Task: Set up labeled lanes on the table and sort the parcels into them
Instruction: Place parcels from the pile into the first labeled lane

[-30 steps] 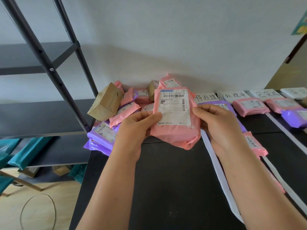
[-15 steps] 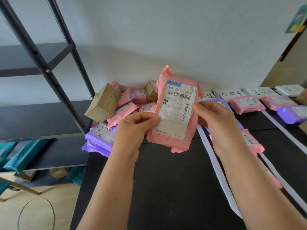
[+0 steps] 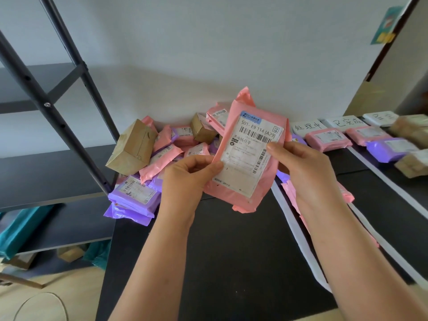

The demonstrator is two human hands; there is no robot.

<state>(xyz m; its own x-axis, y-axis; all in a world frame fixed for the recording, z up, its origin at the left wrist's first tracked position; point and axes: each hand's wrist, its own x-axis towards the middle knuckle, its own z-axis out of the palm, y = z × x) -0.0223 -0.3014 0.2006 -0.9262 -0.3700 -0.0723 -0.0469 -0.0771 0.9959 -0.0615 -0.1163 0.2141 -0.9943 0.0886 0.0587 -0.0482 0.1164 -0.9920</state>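
The pink parcel stands steeper and higher than a second ago — we turn its label toward us, likely to read its lane. Our left hand and right hand pinch its edges, holding it above the worktop, right of the unsorted pile.

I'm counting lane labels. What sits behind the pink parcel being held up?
Behind the held pink parcel, the pile peeks out at its left edge and a purple parcel at its right. The 处理中 card shows beside it; any card further left is covered.
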